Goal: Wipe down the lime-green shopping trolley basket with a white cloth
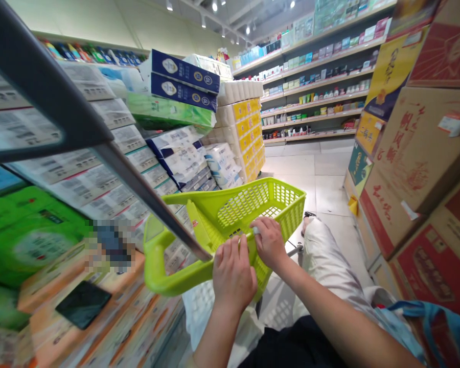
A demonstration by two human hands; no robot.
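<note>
Stacked paper-goods packs [111, 184] are ranged along the left of the aisle and printed cartons [417, 148] along the right. Both are piled from the floor [322, 174], evidently as bulk display, so only a narrow passage is left. Far shelves [318, 76] are filled with small bottles and boxes. A grey bar [138, 184] is seen running diagonally from the near left down to the basket; its attachment cannot be told.

The green basket [253, 204] is found at centre, just ahead of the person's body, and appears empty. Its near rim is tilted up towards the person, judged to be so because it is steadied from that edge.

The left hand [233, 276] is closed, with fingers curled over the near rim. The right hand [270, 244] is bent shut just beyond it, and a small pale item [256, 231] is pinched at the rim; the item's nature cannot be determined.

A dark flat device [83, 304] is laid face-up on orange boxes at near left, judged to be set aside so that both hands are free.
</note>
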